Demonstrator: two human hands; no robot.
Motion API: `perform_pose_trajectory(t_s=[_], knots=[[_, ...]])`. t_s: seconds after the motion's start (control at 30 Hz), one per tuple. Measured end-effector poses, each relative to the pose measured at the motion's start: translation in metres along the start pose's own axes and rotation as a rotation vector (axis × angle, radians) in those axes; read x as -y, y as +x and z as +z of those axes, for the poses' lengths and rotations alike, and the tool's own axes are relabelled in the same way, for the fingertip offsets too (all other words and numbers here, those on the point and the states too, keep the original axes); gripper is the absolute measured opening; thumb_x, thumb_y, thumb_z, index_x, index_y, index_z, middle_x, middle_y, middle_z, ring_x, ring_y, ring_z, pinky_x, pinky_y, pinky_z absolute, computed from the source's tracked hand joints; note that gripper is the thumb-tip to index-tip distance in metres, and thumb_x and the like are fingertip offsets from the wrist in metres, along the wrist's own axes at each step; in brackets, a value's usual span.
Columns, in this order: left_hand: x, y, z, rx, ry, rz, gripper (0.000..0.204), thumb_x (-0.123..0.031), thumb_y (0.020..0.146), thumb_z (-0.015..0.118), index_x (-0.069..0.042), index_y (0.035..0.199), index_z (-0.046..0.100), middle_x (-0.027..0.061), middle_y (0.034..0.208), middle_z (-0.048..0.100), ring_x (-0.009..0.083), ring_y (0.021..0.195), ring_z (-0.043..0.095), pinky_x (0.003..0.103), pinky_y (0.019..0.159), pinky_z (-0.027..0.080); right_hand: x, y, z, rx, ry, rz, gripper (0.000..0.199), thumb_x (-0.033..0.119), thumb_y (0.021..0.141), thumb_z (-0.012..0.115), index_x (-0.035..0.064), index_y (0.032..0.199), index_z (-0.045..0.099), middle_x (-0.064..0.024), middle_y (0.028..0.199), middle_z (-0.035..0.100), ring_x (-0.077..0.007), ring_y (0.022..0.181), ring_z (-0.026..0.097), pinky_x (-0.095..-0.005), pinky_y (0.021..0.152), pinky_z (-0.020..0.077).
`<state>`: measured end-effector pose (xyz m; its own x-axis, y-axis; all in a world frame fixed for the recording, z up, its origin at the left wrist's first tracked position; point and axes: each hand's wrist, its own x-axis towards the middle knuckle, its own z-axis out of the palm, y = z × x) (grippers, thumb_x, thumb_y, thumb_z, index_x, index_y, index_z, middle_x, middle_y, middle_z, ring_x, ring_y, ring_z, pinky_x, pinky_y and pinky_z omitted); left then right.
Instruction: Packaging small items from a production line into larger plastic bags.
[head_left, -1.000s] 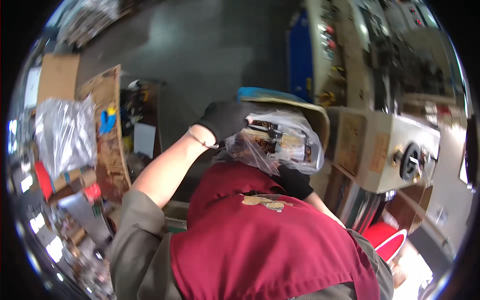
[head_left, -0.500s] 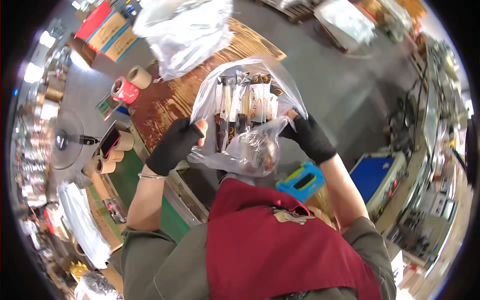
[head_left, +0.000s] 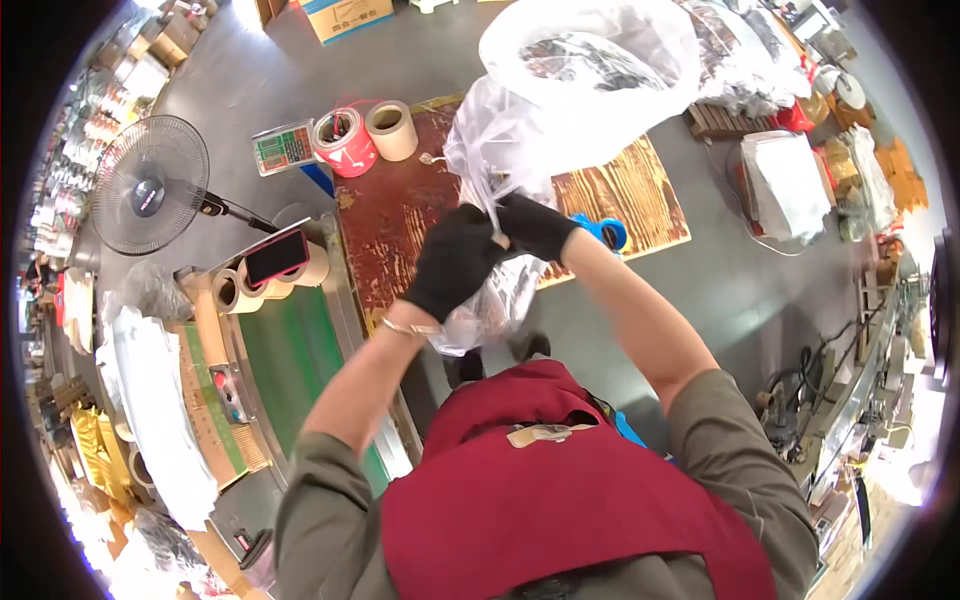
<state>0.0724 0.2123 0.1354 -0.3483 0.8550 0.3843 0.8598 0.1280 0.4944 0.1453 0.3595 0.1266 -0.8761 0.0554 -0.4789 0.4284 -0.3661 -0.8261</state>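
Both my hands wear black gloves and meet in front of me over the wooden table. My left hand and my right hand pinch the gathered neck of a clear plastic bag, whose filled lower part hangs below my left hand. The bag's loose top rises above the grip. Behind it sits a larger clear bag full of dark parts, its mouth open.
Tape rolls and a small scale lie at the table's left end. A blue tape dispenser sits by my right wrist. A phone rests on rolls beside a green conveyor. A standing fan is at left.
The flat bag I held spread open between both hands is now gathered at its neck, my hands brought together. My view has swung across the table, after facing the machines one second ago.
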Motion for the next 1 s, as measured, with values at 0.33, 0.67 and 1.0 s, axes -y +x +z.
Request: perform_pose_trajectory(t_s=[0.33, 0.67, 1.0], knots=[[-0.006, 0.003, 0.088, 0.286, 0.187, 0.000, 0.010, -0.016, 0.064, 0.062, -0.007, 0.068, 0.063, 0.0099, 0.088, 0.055, 0.0294, 0.098, 0.048, 0.053, 0.095, 0.034, -0.045, 0.167, -0.131, 0.353, -0.453, -0.523, 0.017, 0.021, 0.091, 0.048, 0.0092, 0.098, 0.058, -0.0044, 0.090, 0.060, -0.0135, 0.084, 0.059, -0.0247, 0.076, 0.0486], [-0.009, -0.007, 0.089, 0.422, 0.321, -0.022, 0.045, -0.021, 0.065, 0.068, -0.010, 0.107, 0.059, 0.0096, 0.113, 0.054, 0.0328, 0.117, 0.043, 0.052, 0.099, 0.031, -0.129, -0.019, -0.264, -0.129, -1.674, -0.023, 0.082, 0.033, 0.072, 0.070, 0.0074, 0.138, 0.028, -0.0212, 0.101, 0.059, -0.0372, 0.102, 0.054, -0.0456, 0.083, 0.0456], [-0.003, -0.020, 0.109, 0.322, 0.397, -0.054, 0.029, -0.028, 0.071, 0.062, -0.011, 0.095, 0.063, 0.0068, 0.112, 0.055, 0.0235, 0.117, 0.045, 0.055, 0.095, 0.034, -0.076, -0.042, -0.209, -0.192, -0.123, -0.108, 0.079, 0.006, 0.078, 0.059, 0.0062, 0.142, 0.013, -0.0099, 0.110, 0.051, -0.0173, 0.096, 0.051, -0.0299, 0.083, 0.0442]])
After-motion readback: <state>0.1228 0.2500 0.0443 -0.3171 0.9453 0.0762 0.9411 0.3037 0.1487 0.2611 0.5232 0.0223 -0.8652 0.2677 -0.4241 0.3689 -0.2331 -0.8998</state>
